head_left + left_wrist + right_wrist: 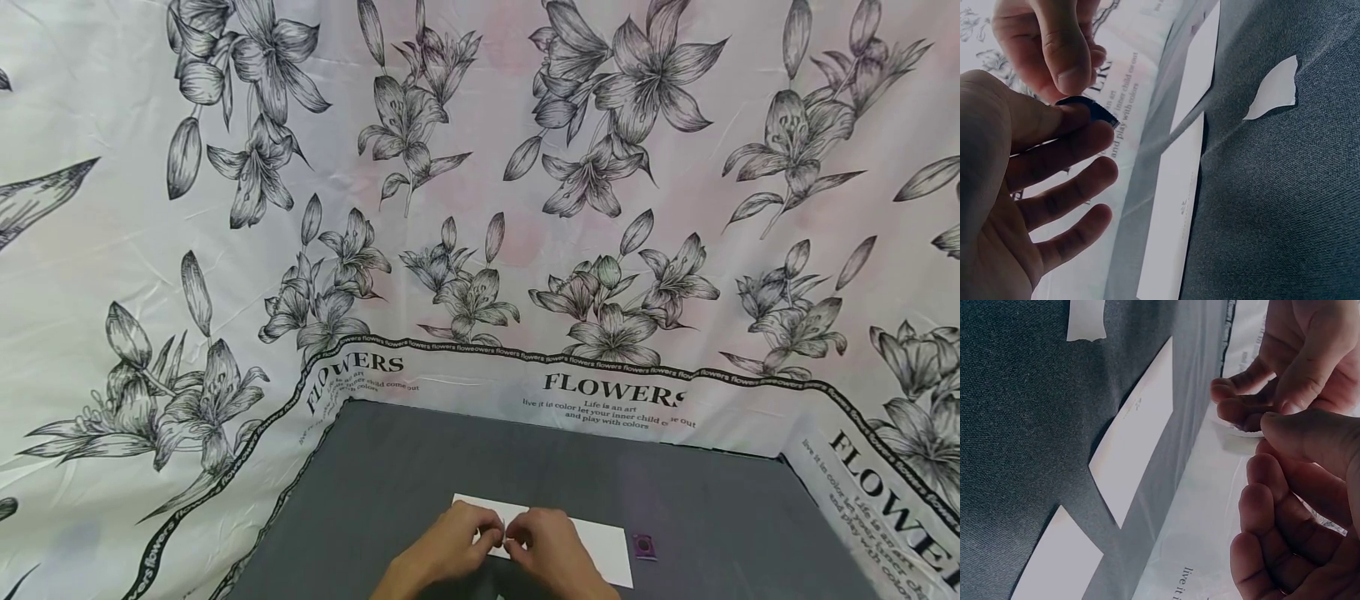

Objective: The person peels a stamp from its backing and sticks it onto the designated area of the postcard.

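In the head view, my left hand and right hand meet over white paper. Between the fingertips is a small thin piece, dark blue in the left wrist view. Left thumb and index finger pinch it, the other left fingers spread apart. From the other end, my right thumb and index finger pinch the same piece, which shows a pale edge in the right wrist view. Fingers cover most of it, so its kind is unclear. Two white paper cards lie below on the dark cloth.
A small torn white scrap lies on the cloth nearer me than the cards. To the right of the cards sits a small purple packet. Flower-printed white curtain encloses the dark table at the back and sides.
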{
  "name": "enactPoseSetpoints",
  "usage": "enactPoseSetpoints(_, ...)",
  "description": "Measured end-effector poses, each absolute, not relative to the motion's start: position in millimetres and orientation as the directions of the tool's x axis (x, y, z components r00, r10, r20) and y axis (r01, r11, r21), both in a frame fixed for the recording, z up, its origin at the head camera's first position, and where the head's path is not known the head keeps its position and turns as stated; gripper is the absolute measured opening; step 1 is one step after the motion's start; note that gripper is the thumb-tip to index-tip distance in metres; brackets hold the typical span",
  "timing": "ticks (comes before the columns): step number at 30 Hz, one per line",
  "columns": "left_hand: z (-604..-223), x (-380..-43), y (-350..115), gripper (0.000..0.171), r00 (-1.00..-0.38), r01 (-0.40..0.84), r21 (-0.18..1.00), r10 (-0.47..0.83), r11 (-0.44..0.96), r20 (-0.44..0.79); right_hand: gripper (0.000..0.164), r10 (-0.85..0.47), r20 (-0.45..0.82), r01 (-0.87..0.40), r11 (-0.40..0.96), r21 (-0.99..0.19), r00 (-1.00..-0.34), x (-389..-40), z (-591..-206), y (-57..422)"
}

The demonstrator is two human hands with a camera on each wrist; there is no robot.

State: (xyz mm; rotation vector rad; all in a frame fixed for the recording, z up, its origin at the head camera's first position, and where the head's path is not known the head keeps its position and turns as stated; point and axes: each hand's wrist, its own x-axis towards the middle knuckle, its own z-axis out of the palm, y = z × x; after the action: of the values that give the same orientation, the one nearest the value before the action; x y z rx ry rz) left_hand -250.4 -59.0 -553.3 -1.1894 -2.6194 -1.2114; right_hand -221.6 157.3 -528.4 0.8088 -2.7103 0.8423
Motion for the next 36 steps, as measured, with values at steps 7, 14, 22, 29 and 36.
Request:
enactPoseSetpoints(7, -555.9, -252.3, -59.5, 0.016, -0.689, 0.667, 0.643, 0.64, 0.377, 0.339, 0.01, -0.435, 0.376, -0.573, 0.672, -0.469, -0.818, -221.0, -529.0, 158.0)
enactPoseSetpoints(14, -557.4, -255.2, -59.6, 0.017, -0.697, 0.646, 0.67, 0.64, 0.366, 0.323, 0.008, -0.437, 0.362, -0.566, 0.678, -0.469, -0.824, -220.7, -528.0, 157.8)
enactPoseSetpoints(22, -557.8, -255.1, -59.4, 0.017, -0.696, 0.649, 0.672, 0.636, 0.356, 0.335, 0.009, -0.431, 0.395, -0.579, 0.685, -0.442, -0.811, -220.6, -529.2, 156.8)
enactPoseSetpoints(29, -557.9, -255.7, -60.2, 0.016, -0.675, 0.671, 0.668, 0.639, 0.322, 0.37, 0.009, -0.425, 0.406, -0.579, 0.697, -0.424, -0.809, -222.3, -531.7, 154.5)
enactPoseSetpoints(36, -558.3, -256.6, -61.8, 0.016, -0.666, 0.683, 0.655, 0.643, 0.322, 0.378, 0.009, -0.42, 0.382, -0.562, 0.698, -0.444, -0.823, -221.5, -531.5, 153.1)
